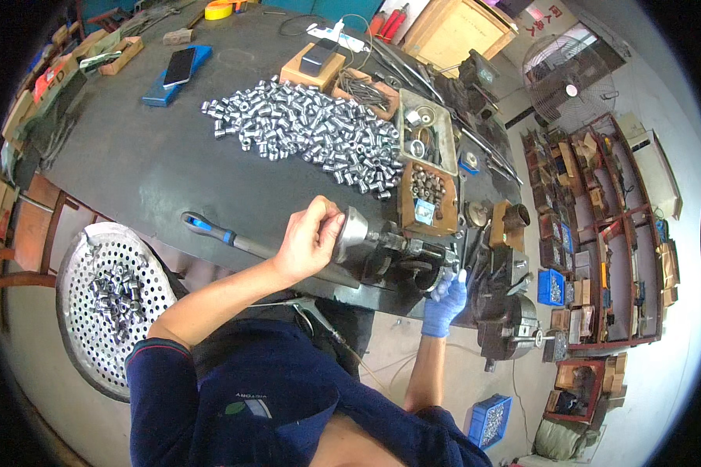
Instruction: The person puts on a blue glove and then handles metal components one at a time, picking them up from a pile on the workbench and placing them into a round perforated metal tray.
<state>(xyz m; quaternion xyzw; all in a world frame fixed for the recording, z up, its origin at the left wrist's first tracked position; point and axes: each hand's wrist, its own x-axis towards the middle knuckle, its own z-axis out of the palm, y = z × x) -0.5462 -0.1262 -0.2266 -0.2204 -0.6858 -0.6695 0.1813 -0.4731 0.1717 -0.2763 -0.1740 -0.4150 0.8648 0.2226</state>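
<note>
My bare left hand [311, 240] is closed, with fingers curled and thumb pressed in, at the mouth of a conical steel chuck [354, 232] on a bench-mounted machine [397, 253]. Whatever lies between its fingers is hidden. My right hand [445, 302], in a blue glove, is curled at the right side of the same machine, beside its dark round part [422, 274]; what it grips cannot be made out. Behind the left hand, a heap of short shiny metal fittings [311, 128] spreads over the dark bench [140, 167]. A blue-and-black tool handle [210, 227] lies left of my left wrist.
A perforated metal dish [76, 311] holding several fittings stands at left. A box of small parts [428, 222] and a tray [449, 148] stand behind the machine. A bench vise [508, 331] is at right; a blue crate [475, 420] sits on the floor. A phone [180, 67] lies far left.
</note>
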